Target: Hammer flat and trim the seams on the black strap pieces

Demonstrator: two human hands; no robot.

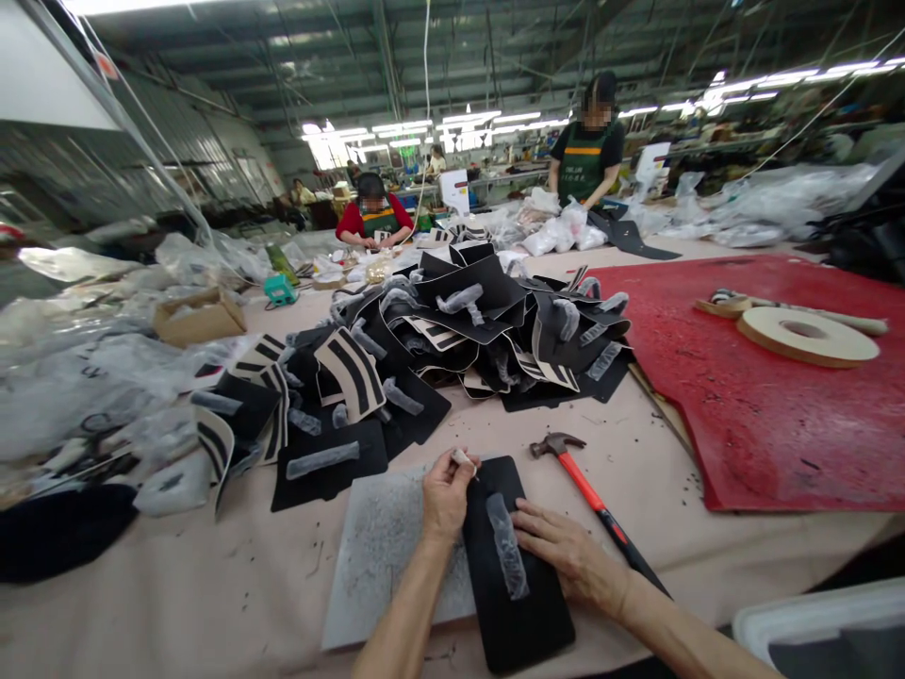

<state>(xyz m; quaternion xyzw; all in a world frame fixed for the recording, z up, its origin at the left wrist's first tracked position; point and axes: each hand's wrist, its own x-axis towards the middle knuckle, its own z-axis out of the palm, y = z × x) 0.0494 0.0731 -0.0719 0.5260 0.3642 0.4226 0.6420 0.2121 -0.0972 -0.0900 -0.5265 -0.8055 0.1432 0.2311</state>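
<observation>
A black panel (519, 627) with a plastic-wrapped strip (506, 547) along its middle lies partly on a speckled grey board (374, 556). My left hand (445, 495) pinches a small pale-handled tool (463, 459), with a thin tip pointing down at the panel's upper left part. What exactly this tool is, I cannot make out. My right hand (572, 556) rests open on the panel's right edge, fingers stretched out beside the wrapped strip. Right of the panel lies a claw hammer (590, 490) with a red and black handle, touched by neither hand.
A heap of black panels (467, 321) with wrapped strips fills the table's middle. On the right, a red sheet (770, 434) carries a tape roll (806, 337). Plastic bags (77, 387) and a cardboard box (198, 318) stand left. Two co-workers (374, 219) (586, 156) work across the table.
</observation>
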